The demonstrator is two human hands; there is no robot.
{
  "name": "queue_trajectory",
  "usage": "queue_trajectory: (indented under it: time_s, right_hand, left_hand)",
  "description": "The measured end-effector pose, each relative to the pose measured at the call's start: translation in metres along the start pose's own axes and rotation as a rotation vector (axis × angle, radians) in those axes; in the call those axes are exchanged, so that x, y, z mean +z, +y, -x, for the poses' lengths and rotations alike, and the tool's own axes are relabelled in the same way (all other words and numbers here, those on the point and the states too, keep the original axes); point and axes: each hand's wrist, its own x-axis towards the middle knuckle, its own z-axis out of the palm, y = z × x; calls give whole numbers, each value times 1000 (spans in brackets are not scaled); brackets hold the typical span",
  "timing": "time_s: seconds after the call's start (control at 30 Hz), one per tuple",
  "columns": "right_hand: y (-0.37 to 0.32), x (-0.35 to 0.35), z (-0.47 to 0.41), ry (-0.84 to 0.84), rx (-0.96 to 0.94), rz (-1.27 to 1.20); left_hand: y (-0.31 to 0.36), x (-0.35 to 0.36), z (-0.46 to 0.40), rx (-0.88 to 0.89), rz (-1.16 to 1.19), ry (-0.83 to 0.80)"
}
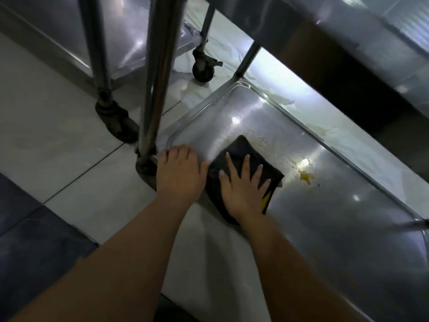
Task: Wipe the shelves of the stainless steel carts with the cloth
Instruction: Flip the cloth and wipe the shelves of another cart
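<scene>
I was in the middle of wiping the bottom shelf [325, 228] of the cart, low in the right half of the frame. My right hand [243, 189] lay flat with fingers spread on the folded dark cloth [241, 152], pressing it to the steel near the shelf's near rim at centre frame; nothing was gripped. My left hand [178, 173] rested just left of the cloth on the shelf's corner edge, fingers bent over the rim beside the cart's upright post [157, 77], bracing me, I judged. A yellow stain [306, 177] with a trail of small specks sat just right of the cloth, not yet cleaned, so the next move I reckoned was a firm push of the cloth rightward over it. The shelf above [348, 31] crossed the upper right and would limit my reach deeper in. A second cart's castor wheels [204, 68] stood at upper centre and left on the tiled floor [58, 135], clear of the stroke.
</scene>
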Motion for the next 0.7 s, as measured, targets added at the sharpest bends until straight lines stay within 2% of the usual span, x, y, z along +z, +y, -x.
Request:
queue_trajectory:
  time_s: [0.13,0.33,0.5,0.7]
  right_hand:
    - [25,-2,21,-26,-50,94]
    - [55,0,42,-16,-124,176]
    - [20,-4,-9,3,-302,171]
    - [-39,-12,-84,-14,-319,23]
  left_hand:
    - [-11,0,-2,31,-24,-17]
    - [-14,5,-2,-43,-6,-87]
    - [-12,9,-5,-79,98,-82]
    - [-17,9,-11,-54,175,-138]
